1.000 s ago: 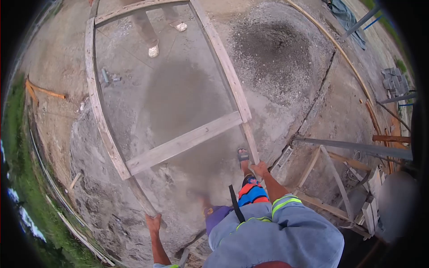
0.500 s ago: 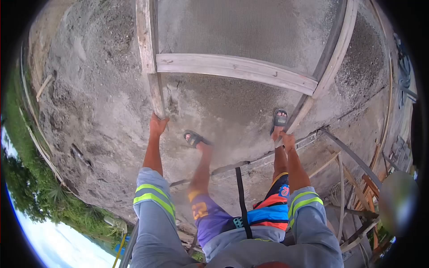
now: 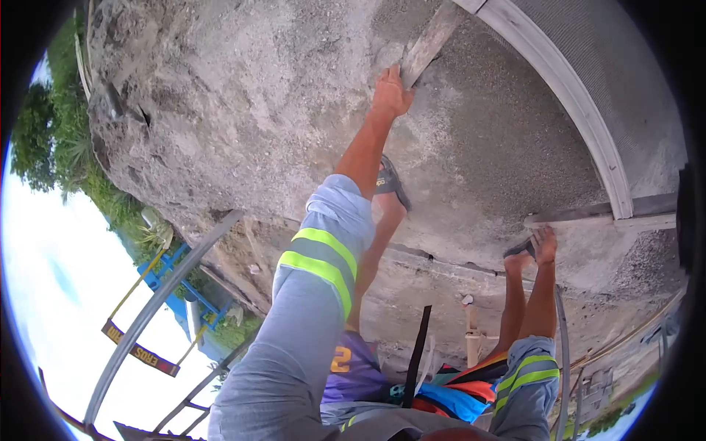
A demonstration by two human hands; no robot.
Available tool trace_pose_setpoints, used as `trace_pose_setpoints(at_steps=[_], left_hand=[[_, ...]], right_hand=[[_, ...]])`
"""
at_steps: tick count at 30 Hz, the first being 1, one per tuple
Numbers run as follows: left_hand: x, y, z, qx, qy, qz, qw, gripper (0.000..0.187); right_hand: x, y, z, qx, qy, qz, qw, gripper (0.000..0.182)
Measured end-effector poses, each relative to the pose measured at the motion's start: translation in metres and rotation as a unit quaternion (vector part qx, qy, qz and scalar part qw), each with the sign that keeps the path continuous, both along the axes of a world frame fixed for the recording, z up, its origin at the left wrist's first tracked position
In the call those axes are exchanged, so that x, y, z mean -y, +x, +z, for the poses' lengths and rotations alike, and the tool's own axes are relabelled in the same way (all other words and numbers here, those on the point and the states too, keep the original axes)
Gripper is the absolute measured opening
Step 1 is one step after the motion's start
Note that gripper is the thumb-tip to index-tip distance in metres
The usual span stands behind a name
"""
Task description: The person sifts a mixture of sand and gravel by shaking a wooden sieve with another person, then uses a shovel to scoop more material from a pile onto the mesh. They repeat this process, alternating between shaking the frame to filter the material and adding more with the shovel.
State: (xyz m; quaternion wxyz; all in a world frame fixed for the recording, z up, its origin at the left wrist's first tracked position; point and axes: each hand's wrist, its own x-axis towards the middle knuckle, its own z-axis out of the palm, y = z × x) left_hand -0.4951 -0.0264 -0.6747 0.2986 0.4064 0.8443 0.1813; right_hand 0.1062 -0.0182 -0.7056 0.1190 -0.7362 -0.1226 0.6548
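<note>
My left hand (image 3: 393,92) is closed round the near end of the left wooden handle (image 3: 434,42) of a framed mesh screen. At the right, my right hand (image 3: 544,244) is at the end of the other handle (image 3: 573,220), its fingers on the wood. A pale wooden crossbar (image 3: 566,81) joins the two sides of the frame, with the grey wire mesh (image 3: 625,81) beyond it. Sandy ground lies under the handles. My sandalled feet (image 3: 391,185) stand behind them, one near each hand.
Rough sand and gravel (image 3: 220,110) spread to the left. A curved metal pipe (image 3: 147,316), a blue metal structure (image 3: 173,283) and greenery stand at the lower left. Poles and boards lie at the lower right. A ledge edge runs across behind my feet.
The view has turned, and the screen now appears farther right and slanted. Both hands have stayed at the handles. My feet have shifted in the view.
</note>
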Motion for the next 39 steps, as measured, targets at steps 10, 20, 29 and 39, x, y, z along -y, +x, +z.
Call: trace_pose_setpoints(at_steps=[10,20,29,39], left_hand=[[0.252,0.028,0.185,0.369,-0.162,0.142,0.904,0.057],[0.534,-0.147,0.33,0.227,-0.303,0.124,0.917,0.033],[0.555,-0.349,0.133,0.148,-0.193,0.336,0.91,0.039],[0.463,-0.75,0.222,0.48,0.432,0.681,0.345,0.061]], right_hand=[[0.073,-0.196,0.232,0.043,0.038,0.259,0.964,0.033],[0.058,-0.757,0.373,-0.151,0.155,0.519,0.827,0.033],[0.143,-1.131,0.397,-0.178,0.156,0.375,0.896,0.035],[0.264,-1.144,0.515,-0.115,-0.026,0.298,0.947,0.012]])
